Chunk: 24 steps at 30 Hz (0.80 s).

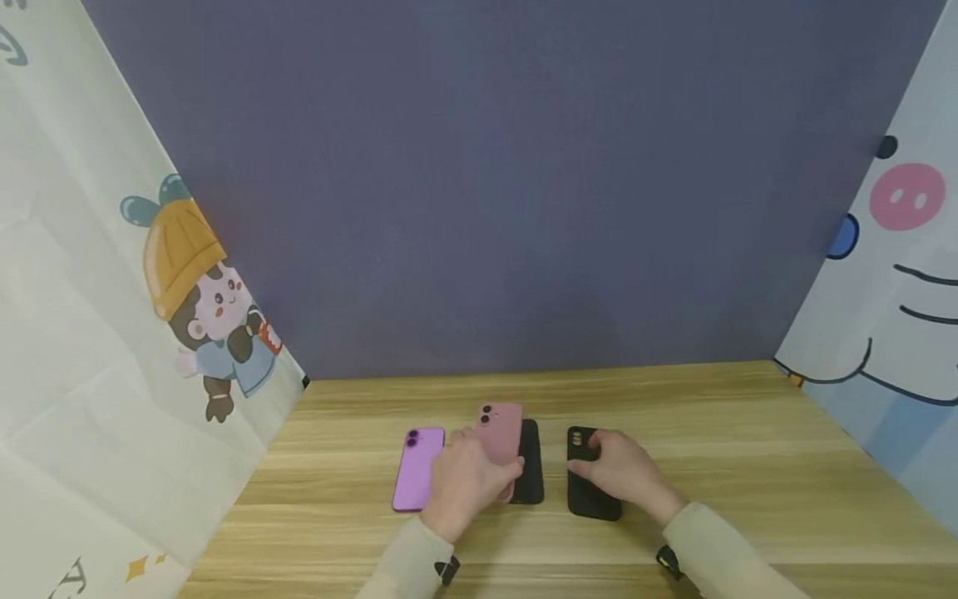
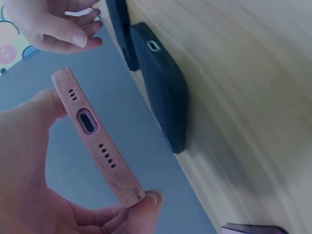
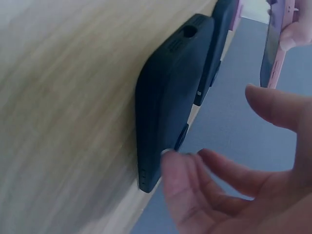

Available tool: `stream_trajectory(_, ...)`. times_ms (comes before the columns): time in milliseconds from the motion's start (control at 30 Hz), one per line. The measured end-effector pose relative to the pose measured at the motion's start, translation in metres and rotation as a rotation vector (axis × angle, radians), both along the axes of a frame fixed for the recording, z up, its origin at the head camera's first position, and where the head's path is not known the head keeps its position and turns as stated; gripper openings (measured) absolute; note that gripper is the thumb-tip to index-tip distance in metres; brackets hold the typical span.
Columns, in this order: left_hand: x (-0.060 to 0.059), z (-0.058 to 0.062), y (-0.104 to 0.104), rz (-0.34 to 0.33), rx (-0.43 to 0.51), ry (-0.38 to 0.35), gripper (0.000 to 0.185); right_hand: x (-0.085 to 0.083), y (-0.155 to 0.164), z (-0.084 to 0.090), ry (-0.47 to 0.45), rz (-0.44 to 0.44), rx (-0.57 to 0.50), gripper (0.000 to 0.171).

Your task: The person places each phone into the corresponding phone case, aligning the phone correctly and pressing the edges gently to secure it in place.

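Left hand [image 1: 466,482] gripped a dusty-pink silicone phone case [image 1: 500,437] by its edges, lifted over a black phone case [image 1: 530,474] on the wooden desk [image 1: 733,466] | right hand [image 1: 624,470], fingers loosely bent, touched another matte black phone case [image 1: 587,491] | purple phone [image 1: 417,468] lay left | left wrist view alone showed the pink case's port and speaker holes [image 2: 87,122]

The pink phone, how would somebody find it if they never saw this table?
Look at the wooden table before the purple-grey wall. Near its front middle lie a purple phone and two black phones. The pink phone is between them, the only one lifted, gripped by the left hand, over a black phone.
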<state>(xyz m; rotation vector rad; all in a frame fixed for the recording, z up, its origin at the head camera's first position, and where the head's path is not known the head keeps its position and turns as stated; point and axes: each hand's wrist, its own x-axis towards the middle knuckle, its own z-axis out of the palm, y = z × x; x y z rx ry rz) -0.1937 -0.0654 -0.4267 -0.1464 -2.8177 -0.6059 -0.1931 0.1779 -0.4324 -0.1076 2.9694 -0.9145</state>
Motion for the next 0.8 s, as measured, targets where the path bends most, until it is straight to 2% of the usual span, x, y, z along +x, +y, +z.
stream_trajectory(133,-0.002,-0.002,-0.002,0.015,0.0,-0.002,0.076,0.003,-0.004,0.002,-0.007,-0.01,0.139,0.072)
stream_trajectory(233,-0.005,-0.005,-0.004,0.033,-0.008,-0.033,0.077,0.004,-0.008,0.002,-0.016,-0.038,0.184,0.075)
stream_trajectory(467,-0.01,-0.01,-0.008,0.056,-0.013,-0.113,0.081,0.004,-0.013,0.0,-0.025,-0.091,0.223,0.065)
stream_trajectory(700,-0.013,-0.013,-0.011,0.091,-0.035,-0.152,0.085,0.003,-0.016,-0.007,-0.035,-0.11,0.266,0.071)
stream_trajectory(800,-0.015,-0.013,-0.013,0.107,-0.035,-0.171,0.087,0.004,-0.018,-0.008,-0.038,-0.11,0.282,0.069)
